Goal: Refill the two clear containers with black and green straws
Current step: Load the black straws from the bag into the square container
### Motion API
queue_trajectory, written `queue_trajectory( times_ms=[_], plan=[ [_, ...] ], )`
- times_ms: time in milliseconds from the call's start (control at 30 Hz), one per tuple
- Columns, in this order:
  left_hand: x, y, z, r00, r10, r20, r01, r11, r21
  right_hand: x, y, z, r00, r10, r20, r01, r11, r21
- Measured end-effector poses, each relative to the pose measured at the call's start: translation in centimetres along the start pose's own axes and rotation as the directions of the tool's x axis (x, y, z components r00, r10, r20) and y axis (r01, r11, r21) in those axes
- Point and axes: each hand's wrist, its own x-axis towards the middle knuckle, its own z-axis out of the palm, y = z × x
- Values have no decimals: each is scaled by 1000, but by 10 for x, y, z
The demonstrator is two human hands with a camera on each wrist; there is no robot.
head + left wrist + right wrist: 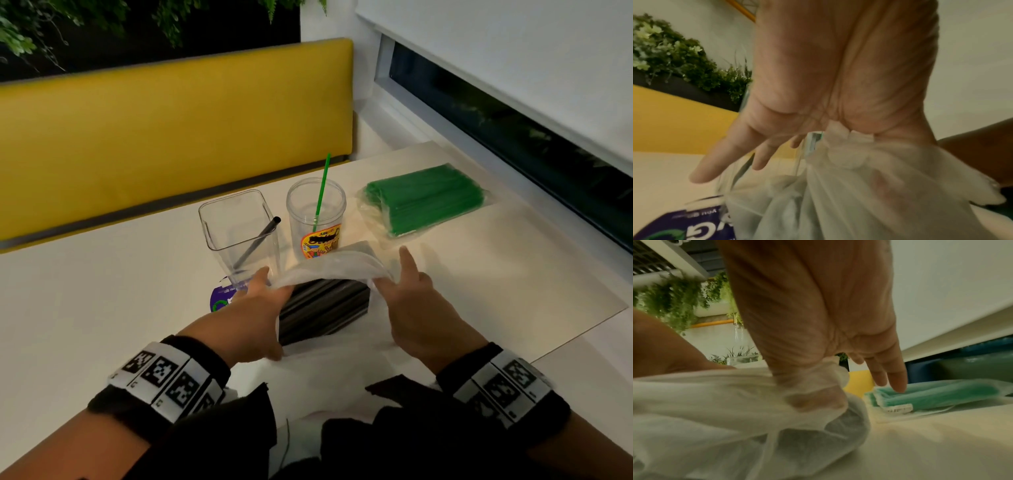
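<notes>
Hands: L (255, 318) + R (416, 308) pinch white bag (329, 267) mouth | black straws (323, 305) lie flat, ends toward person

I see both hands bare: left hand (250, 320), right hand (419, 315). Just behind each hand sits a black wrist cuff (195, 356) carrying a white band (168, 380) of square black-and-white coded markers; the right cuff (472, 366) matches. No sleeves behind the cuffs. Dark garment (239, 442) below my wrists.

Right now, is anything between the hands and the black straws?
Yes, the white bag. Both the left hand and the right hand pinch its mouth open, and the black straws lie inside, so neither hand touches them.
</notes>
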Motion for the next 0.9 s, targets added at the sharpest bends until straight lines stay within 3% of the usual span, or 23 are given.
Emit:
queue_trajectory(
  times_ms=[100, 200, 267, 333, 367, 400, 500, 567, 767, 900],
  plan=[
    [-1, 1, 0, 1000, 25, 18, -25, 1000, -1, -2, -1, -4, 995, 47, 91, -29, 982, -189],
    [0, -5, -1, 996, 61, 59, -58, 997, -47, -1, -16, -24, 981, -172, -92, 147, 960, -237],
    [3, -14, -2, 994, 83, 70, -75, 991, -110, -3, -31, -34, 876, -420, -235, 391, 906, -163],
    [7, -19, 0, 992, 118, 51, -106, 976, -188, 0, -53, -38, 759, -621, -198, 622, 780, -64],
    [9, -19, 1, 990, 138, 31, -128, 965, -228, 6, -63, -33, 727, -671, -147, 676, 737, -23],
    [11, -18, 3, 989, 151, -1, -146, 953, -264, 14, -71, -22, 725, -685, -75, 687, 727, 0],
    [16, -18, 10, 980, 173, -99, -196, 931, -308, 43, -85, 15, 803, -581, 132, 591, 806, -49],
    [18, -20, 16, 982, 156, -106, -180, 944, -276, 53, -89, 31, 823, -549, 144, 563, 822, -84],
    [27, -30, 21, 980, 154, -123, -179, 957, -229, 59, -89, 43, 799, -594, 94, 601, 784, -156],
    [27, -42, 21, 980, 182, -82, -196, 957, -213, 58, -71, 40, 802, -588, 103, 570, 806, 157]
  ],
)
